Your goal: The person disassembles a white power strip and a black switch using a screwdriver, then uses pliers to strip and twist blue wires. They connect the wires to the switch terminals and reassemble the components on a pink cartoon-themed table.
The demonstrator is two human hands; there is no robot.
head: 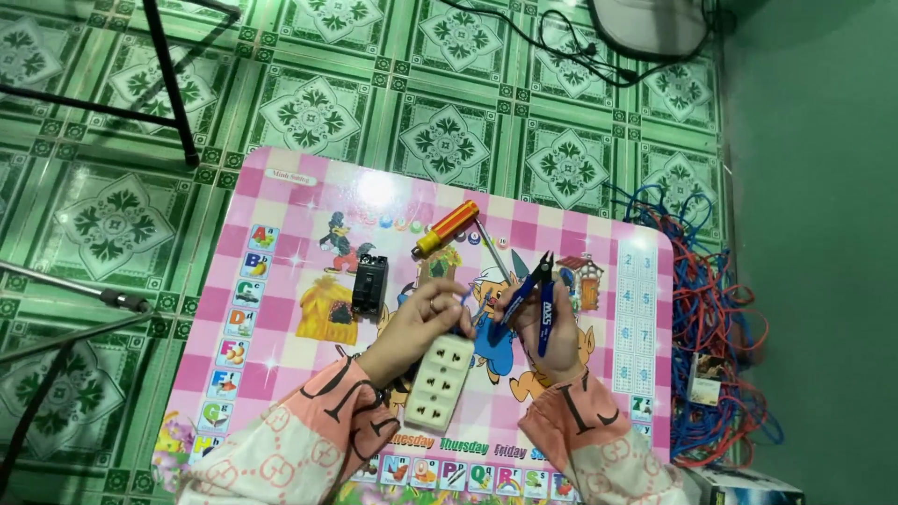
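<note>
My left hand [418,323] rests on the top end of a cream power strip [440,381] with several sockets, pinching something small at its upper edge; what it pinches is too small to tell. My right hand [554,332] grips blue-handled wire cutters [529,297], jaws pointing up and away. Both hands hover over a pink children's table [281,243] printed with letters and cartoon animals. A black circuit breaker [369,284] lies just left of my left hand. An orange-and-yellow handled screwdriver [447,228] lies beyond the hands, its shaft running toward the cutters.
A tangle of red and blue wires [716,309] lies on the green tiled floor right of the table, with a small packet [704,378] in it. Black metal stand legs [168,84] and a grey pole [65,285] stand at the left. A green wall rises at the right.
</note>
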